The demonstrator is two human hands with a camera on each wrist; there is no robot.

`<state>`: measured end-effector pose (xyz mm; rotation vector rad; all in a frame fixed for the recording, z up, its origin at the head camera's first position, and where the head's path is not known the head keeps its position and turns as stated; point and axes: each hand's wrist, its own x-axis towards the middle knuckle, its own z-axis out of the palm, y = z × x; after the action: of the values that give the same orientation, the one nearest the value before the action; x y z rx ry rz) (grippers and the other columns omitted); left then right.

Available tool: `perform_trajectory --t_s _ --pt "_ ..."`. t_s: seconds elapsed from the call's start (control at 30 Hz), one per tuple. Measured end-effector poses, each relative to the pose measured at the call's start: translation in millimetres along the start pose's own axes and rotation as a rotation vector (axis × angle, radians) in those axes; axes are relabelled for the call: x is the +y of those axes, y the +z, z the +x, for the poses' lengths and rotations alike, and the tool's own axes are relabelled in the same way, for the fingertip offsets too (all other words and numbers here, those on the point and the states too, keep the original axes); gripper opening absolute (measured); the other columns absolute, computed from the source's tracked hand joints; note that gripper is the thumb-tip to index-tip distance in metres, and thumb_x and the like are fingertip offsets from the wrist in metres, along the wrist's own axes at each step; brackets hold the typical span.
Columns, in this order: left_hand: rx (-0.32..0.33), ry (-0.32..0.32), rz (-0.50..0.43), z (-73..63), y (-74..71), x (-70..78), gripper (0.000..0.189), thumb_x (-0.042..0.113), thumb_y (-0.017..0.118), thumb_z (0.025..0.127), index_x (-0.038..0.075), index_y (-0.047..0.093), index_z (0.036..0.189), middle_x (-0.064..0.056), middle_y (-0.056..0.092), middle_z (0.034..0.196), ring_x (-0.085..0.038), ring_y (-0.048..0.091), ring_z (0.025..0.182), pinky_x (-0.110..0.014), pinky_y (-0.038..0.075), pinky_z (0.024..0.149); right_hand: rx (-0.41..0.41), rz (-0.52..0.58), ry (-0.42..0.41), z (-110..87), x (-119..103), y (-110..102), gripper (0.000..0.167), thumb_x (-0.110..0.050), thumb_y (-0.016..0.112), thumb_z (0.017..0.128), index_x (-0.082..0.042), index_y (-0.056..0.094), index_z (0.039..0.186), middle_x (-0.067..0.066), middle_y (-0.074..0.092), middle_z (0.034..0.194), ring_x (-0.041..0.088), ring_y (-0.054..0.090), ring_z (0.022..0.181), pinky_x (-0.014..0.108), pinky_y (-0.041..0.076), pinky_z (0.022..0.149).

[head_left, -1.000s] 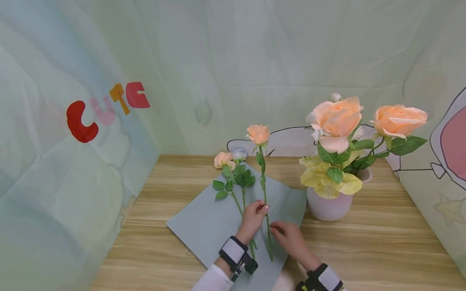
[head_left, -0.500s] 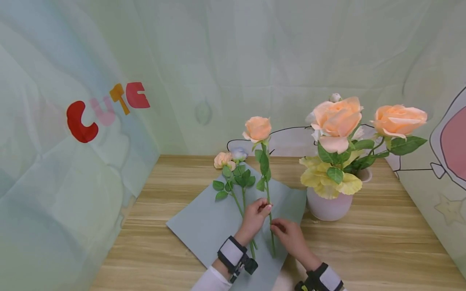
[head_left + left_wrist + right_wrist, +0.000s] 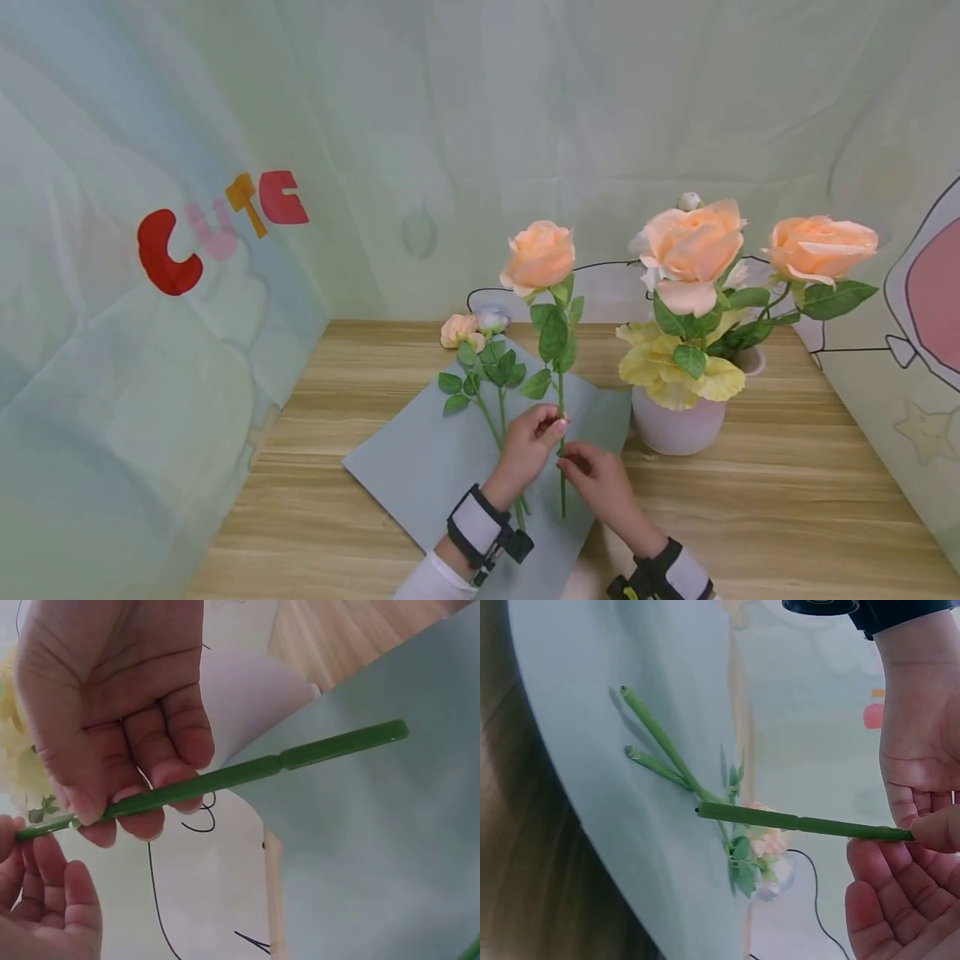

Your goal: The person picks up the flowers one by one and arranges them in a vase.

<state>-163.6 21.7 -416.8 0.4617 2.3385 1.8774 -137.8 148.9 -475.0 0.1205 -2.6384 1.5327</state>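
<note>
An orange-peach rose [image 3: 538,257] with green leaves stands nearly upright over the grey-blue paper [image 3: 420,467]. My left hand [image 3: 527,447] pinches its green stem around mid-length. Lower on that stem, my right hand [image 3: 602,485] pinches it between thumb and fingers. Below both hands the bare end of the stem [image 3: 750,817] sticks out free, as the right wrist view shows. Lying on the paper to the left are a small peach flower [image 3: 459,330] and a pale blue flower [image 3: 492,317], their stems crossing near the bottom.
To the right, a white pot [image 3: 678,427] holds large peach roses [image 3: 693,250], white blooms and a yellow flower [image 3: 678,371]. Fabric backdrops [image 3: 555,125] stand behind and at both sides of the wooden table [image 3: 300,500].
The rose has risen, its bloom coming up nearer the camera and slightly right, and its leaves have turned into view. Both hands stay on the stem and have shifted only slightly.
</note>
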Motion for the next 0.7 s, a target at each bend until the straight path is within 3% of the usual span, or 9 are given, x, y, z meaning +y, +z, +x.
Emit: perform_trajectory --t_s 0.13,0.3,0.5,0.7 --pt "0.003 0.023 -0.013 -0.4 0.1 6.1 0.014 0.004 0.052 0.085 -0.006 0.058 0.092 -0.022 0.059 0.091 -0.005 0.046 0.072 -0.018 0.041 0.067 0.029 -0.009 -0.012 -0.6 -7 -4 0.006 -0.002 0.062 0.078 -0.004 0.065 0.083 0.003 0.064 0.072 0.003 0.054 0.063 0.018 0.045 0.057" --pt "0.012 0.111 0.016 -3.0 -0.3 17.8 0.014 0.004 0.052 0.086 -0.007 0.059 0.091 -0.02 0.06 0.089 -0.008 0.05 0.076 -0.019 0.042 0.07 0.087 -0.023 -0.087 -2.6 -13 -8 0.006 0.001 0.063 0.075 -0.003 0.065 0.08 0.003 0.064 0.069 0.002 0.055 0.06 0.018 0.046 0.054" --pt "0.019 0.214 0.044 -3.4 1.3 24.2 0.012 0.005 0.053 0.086 -0.004 0.061 0.088 -0.015 0.061 0.086 -0.016 0.055 0.078 -0.02 0.045 0.071 0.137 -0.041 -0.239 -6.4 -18 -16 0.003 0.0 0.064 0.075 -0.002 0.064 0.077 0.001 0.063 0.067 -0.001 0.054 0.059 0.019 0.046 0.053" --pt "0.022 0.303 0.056 -1.1 3.9 19.3 0.011 0.006 0.054 0.086 -0.001 0.062 0.088 -0.013 0.061 0.086 -0.019 0.055 0.077 -0.019 0.045 0.069 0.194 -0.079 -0.393 -10.6 -20 -23 0.009 0.004 0.065 0.071 -0.004 0.062 0.073 -0.002 0.061 0.064 -0.004 0.052 0.058 0.015 0.044 0.051"
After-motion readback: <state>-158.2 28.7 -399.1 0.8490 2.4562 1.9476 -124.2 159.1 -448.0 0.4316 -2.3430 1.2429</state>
